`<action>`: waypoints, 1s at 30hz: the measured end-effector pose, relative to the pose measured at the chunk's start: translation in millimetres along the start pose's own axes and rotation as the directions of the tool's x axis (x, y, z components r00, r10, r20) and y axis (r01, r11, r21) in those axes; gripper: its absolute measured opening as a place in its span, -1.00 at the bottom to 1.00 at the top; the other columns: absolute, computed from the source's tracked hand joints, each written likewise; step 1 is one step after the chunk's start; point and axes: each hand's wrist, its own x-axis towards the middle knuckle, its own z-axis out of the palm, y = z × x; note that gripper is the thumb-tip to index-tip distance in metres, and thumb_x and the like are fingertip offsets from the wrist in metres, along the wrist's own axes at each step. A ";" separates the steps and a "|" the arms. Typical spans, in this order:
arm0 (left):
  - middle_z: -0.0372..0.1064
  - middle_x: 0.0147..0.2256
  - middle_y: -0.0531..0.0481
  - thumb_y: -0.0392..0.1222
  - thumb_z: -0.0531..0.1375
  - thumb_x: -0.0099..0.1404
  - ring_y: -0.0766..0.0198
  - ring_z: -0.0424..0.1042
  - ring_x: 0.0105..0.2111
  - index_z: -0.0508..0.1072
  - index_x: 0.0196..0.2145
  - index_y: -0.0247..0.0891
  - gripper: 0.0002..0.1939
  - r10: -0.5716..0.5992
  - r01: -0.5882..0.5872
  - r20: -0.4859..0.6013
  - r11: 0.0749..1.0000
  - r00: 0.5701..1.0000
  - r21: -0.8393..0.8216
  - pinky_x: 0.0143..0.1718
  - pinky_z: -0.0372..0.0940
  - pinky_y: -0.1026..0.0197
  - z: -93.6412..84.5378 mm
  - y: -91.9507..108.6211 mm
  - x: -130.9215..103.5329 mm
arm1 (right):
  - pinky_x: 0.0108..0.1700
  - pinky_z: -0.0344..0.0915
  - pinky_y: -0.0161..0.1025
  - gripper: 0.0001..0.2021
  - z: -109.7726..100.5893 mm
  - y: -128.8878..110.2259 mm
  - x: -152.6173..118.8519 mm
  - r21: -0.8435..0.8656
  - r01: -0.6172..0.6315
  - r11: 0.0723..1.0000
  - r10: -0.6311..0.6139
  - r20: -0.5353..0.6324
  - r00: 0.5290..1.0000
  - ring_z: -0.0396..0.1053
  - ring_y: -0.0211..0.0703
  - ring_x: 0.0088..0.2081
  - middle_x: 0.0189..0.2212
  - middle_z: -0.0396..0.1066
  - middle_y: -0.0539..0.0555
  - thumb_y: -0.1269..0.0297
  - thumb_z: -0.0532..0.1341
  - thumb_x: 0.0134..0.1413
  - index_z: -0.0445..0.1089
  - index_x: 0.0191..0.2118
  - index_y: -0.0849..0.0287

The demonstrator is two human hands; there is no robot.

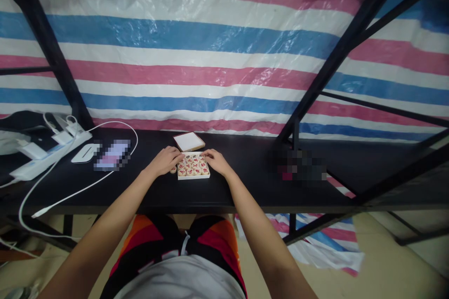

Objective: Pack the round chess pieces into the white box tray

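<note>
A small white box [194,177] lies on the black desk in front of me, filled with rows of round Chinese chess pieces [190,172] with red and dark characters. My left hand [166,160] is closed at the box's far left corner, fingers bent over its rim. One loose piece [173,169] rests on the desk beside the box, below that hand. At the far right corner, my right hand [216,161] has its fingers and thumb bent onto the rim and the pieces there. Fingers partly cover the back row.
Behind the box lies its lid [189,141]. To the left are a blurred-out phone [112,154], a white flat device [85,153], a power strip [49,156] and a white cable [75,190]. Black metal posts [315,79] frame the desk before a striped sheet [196,74].
</note>
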 end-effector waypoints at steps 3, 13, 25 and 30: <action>0.37 -0.22 -0.10 0.06 -0.15 0.37 0.17 0.29 -0.19 0.47 -0.23 -0.24 -0.52 -0.016 0.016 -0.022 1.000 1.000 -0.025 -0.07 0.15 0.13 -0.6 -2.6 -0.1 | -0.13 0.19 -0.27 -0.81 0.2 1.2 0.2 -0.006 0.014 1.000 -0.014 0.009 1.000 0.30 -0.26 -0.31 -0.36 0.32 -0.01 0.42 0.14 -0.07 0.48 -0.32 0.11; 0.42 -0.38 -0.01 0.05 0.01 0.24 0.23 0.37 -0.38 0.47 -0.35 -0.24 -0.64 -0.253 0.243 -0.021 0.947 0.967 -0.212 -0.30 0.20 0.22 -18.2 -26.9 -10.2 | -0.02 0.15 -0.25 -0.75 -2.7 -2.4 -1.1 0.007 0.028 1.000 -0.028 0.025 0.999 0.33 -0.24 -0.20 -0.29 0.35 0.03 0.43 0.07 0.02 0.51 -0.34 0.10; 0.39 -0.34 0.03 0.03 0.32 -0.14 0.24 0.35 -0.32 0.45 -0.15 -0.22 -0.44 -0.197 0.357 0.383 0.839 0.903 -0.410 -0.31 0.20 0.30 -25.2 -40.8 -19.8 | -0.09 0.16 -0.28 -0.81 -2.5 -1.8 -1.5 -0.014 0.022 1.000 -0.022 0.033 0.999 0.31 -0.25 -0.25 -0.32 0.34 0.01 0.37 0.10 0.02 0.48 -0.36 0.12; 0.42 -0.42 0.01 0.00 0.28 -0.09 0.25 0.35 -0.39 0.49 -0.33 -0.28 -0.63 -0.203 0.376 0.406 0.831 0.891 -0.409 -0.35 0.20 0.28 -25.9 -46.3 -20.4 | -0.05 0.14 -0.25 -0.75 -3.1 -1.6 -0.7 -0.013 -0.014 1.000 0.014 0.016 1.000 0.31 -0.22 -0.20 -0.29 0.36 0.02 0.37 0.03 0.06 0.46 -0.32 0.10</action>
